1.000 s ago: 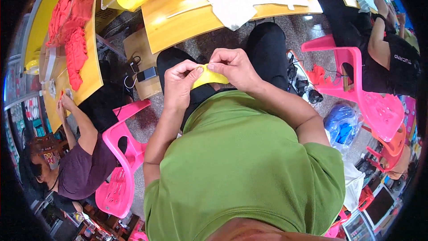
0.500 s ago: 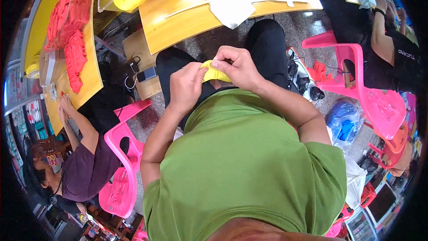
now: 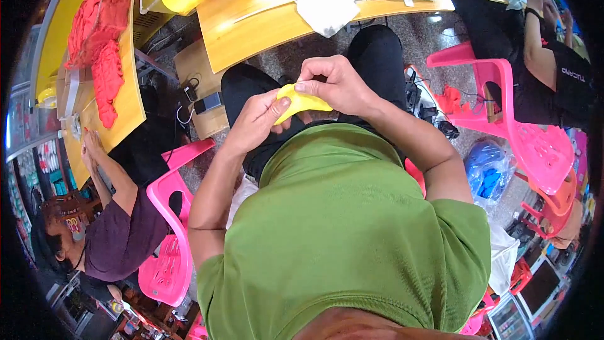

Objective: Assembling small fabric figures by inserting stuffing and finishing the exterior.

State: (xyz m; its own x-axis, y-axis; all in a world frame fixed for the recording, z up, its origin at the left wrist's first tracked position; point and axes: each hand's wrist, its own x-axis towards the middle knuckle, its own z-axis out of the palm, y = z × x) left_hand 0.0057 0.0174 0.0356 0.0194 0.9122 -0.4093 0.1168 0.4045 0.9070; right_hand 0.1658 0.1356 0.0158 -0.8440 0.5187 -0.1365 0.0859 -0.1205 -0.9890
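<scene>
Your left hand (image 3: 258, 118) is closed around one end of a soft yellow piece (image 3: 303, 103), thumb on top, while your right hand (image 3: 336, 85) pinches its upper edge. Elbows bent, you hold it just beyond your green shirt (image 3: 352, 226), the hands close together. Ahead, white fabric (image 3: 333, 3) lies on the wooden counter (image 3: 226, 44); a person in purple (image 3: 123, 236) works at left.

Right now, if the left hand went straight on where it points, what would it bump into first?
The left hand points up and rightward in the picture. Past the yellow piece that it holds, it would probably meet the right hand first, though depth is hard to judge.
</scene>
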